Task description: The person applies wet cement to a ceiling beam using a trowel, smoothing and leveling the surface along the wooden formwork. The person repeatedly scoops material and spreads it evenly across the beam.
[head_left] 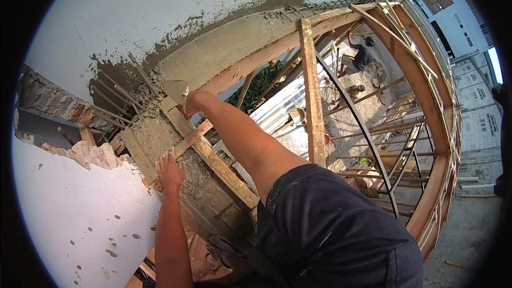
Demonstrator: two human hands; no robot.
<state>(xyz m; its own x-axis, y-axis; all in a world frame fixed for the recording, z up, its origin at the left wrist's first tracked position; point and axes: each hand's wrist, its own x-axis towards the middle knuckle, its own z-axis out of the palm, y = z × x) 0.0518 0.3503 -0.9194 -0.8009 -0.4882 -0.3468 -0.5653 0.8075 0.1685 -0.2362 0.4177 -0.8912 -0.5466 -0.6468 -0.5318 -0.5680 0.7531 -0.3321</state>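
Note:
My right hand (197, 102) is closed round what looks like a trowel (174, 86), its handle mostly hidden by the fingers. The grey blade lies against the wet concrete around steel rebar rods (118, 93). Lower left, my left hand (170, 172) has its fingers stretched out and rests at the concrete-filled wooden formwork. Its fingertips are close to the end of a short wooden crosspiece (193, 137); whether they touch it I cannot tell. Wet concrete (154, 132) fills the form between a long side board (221, 170) and the wall side.
A freshly filled concrete beam (229, 40) runs along the white wall (176, 0). An upright timber (313, 96) and a curved wooden form (434, 74) stand to the right. Far below, a person in dark clothes (364, 56) is near gravel. Broken brick (88, 154) edges the left wall.

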